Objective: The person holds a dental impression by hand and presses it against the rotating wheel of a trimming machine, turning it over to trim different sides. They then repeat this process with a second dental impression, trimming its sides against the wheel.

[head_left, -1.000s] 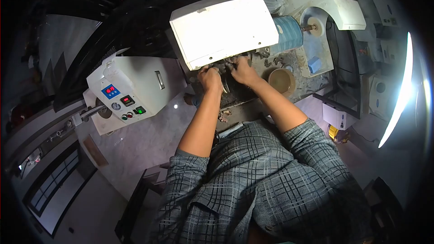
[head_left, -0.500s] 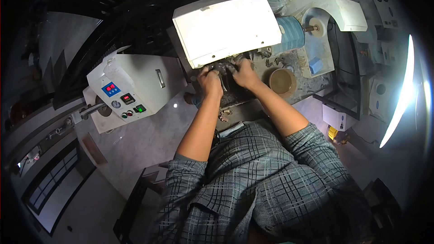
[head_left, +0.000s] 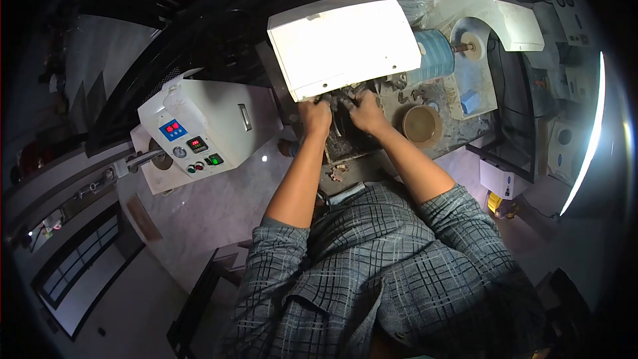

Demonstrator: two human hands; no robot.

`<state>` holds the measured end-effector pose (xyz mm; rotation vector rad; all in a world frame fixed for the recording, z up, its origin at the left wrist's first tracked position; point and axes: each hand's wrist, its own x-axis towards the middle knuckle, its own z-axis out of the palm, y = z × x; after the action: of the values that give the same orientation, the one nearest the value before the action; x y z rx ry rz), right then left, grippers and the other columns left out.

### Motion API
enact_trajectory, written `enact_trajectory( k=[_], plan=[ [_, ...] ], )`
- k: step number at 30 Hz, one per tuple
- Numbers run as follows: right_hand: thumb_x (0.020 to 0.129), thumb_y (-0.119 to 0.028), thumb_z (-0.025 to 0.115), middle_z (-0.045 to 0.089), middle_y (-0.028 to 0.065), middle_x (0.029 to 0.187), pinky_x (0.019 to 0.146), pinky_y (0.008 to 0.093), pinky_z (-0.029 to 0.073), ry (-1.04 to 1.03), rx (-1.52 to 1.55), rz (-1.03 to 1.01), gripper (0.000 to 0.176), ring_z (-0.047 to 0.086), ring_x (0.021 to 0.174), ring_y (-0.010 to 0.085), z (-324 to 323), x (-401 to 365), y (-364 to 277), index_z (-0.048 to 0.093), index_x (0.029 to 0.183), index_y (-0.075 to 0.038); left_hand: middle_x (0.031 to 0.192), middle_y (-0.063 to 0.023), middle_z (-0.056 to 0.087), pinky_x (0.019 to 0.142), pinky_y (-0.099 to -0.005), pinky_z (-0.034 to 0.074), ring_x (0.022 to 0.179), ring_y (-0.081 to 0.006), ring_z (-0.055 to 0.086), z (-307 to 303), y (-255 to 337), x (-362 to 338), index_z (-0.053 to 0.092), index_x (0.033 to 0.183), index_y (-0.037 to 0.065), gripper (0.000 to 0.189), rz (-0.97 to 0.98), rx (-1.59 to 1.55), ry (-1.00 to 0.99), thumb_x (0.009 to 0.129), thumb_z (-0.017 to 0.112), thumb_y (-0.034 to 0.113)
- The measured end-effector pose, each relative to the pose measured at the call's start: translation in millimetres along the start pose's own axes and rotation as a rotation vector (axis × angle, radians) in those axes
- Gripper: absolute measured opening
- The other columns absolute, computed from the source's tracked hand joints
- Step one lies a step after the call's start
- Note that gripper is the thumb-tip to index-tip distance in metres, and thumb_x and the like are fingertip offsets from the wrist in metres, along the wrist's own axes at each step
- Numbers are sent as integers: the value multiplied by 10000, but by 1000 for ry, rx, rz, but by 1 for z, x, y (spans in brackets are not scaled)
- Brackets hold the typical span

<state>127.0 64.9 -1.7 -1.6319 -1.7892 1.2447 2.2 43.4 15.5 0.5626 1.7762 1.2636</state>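
A bright white machine hood (head_left: 345,46) covers the work area in front of me. Under its lower edge my left hand (head_left: 316,116) reaches in, its fingers mostly hidden by the hood and dark shadow. Beside it my right hand (head_left: 364,110) has curled fingers, smeared with dark grime, at something I cannot make out. The two hands are close together above a dark, wet-looking tray (head_left: 345,149). To their right a brown round bowl (head_left: 422,126) holds murky liquid.
A blue ribbed cylinder (head_left: 435,55) and a second white hood (head_left: 508,20) are at the right, with a blue block (head_left: 470,101) below. A white machine with red displays (head_left: 206,126) stands left. Small scraps (head_left: 339,173) lie near the front edge.
The view has shifted, so the machines appear slightly further right. My left hand has gone further under the hood, and its fingers are more hidden.
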Motion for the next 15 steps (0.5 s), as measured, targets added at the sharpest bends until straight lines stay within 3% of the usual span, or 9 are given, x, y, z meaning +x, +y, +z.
enact_trajectory(
  k=[1,3,5,6,8,9,12,13,15],
  plan=[
    [766,-128,593,516,211,575,563,341,411,1,0,0,199,474,529,175,0,-4,3,582,712,63,964,-116,455,787,-292,373,939,-223,453,1,-3,-2,554,979,-73,367,1,0,-1,618,487,-60],
    [723,-138,631,569,250,745,696,390,443,46,16,1,203,570,778,369,2,-8,8,577,763,53,964,-115,450,730,-289,388,896,-200,462,5,-18,-5,565,952,-55,343,15,13,98,621,475,-71],
    [721,-134,629,567,254,752,692,392,444,92,-37,46,199,567,779,374,-3,-9,-15,578,758,55,835,-74,486,571,-257,380,720,-151,485,7,-50,5,567,811,-34,243,14,-97,81,617,437,-101],
    [720,-130,627,565,258,758,689,394,446,141,-91,85,196,564,781,379,-7,-9,-24,580,754,57,835,-74,486,571,-257,380,720,-151,485,5,-46,2,567,811,-34,243,11,-95,77,617,437,-101],
    [717,-126,627,565,259,750,686,397,446,67,-105,89,192,565,775,380,-15,-7,-29,580,740,59,733,-26,494,484,-228,337,569,-117,454,3,-37,0,535,693,7,194,-233,-506,-70,610,411,-118],
    [713,-121,626,565,260,741,683,400,447,-10,-117,92,189,566,768,381,-17,-5,-29,580,727,61,733,-19,499,472,-220,338,520,-110,436,9,-40,0,514,683,39,214,-215,-619,0,616,390,-123],
    [708,-110,622,566,263,730,670,398,450,-1,44,39,178,571,755,381,-13,-3,-19,590,740,63,750,-19,513,456,-207,334,525,-105,450,20,-46,-6,524,767,47,243,-323,-708,197,630,397,-109],
    [708,-110,622,566,263,730,670,398,450,-2,48,43,178,571,755,381,-14,-6,-24,590,740,63,781,-20,527,455,-199,334,596,-111,495,19,-44,-8,512,880,90,293,-517,-583,306,654,424,-75],
    [710,-101,613,566,264,726,660,396,452,-2,-159,10,172,575,749,377,-23,-8,-41,603,771,59,782,-8,521,454,-197,328,602,-105,487,12,-38,-15,502,908,115,309,-520,-601,238,660,438,-59]
  ],
)
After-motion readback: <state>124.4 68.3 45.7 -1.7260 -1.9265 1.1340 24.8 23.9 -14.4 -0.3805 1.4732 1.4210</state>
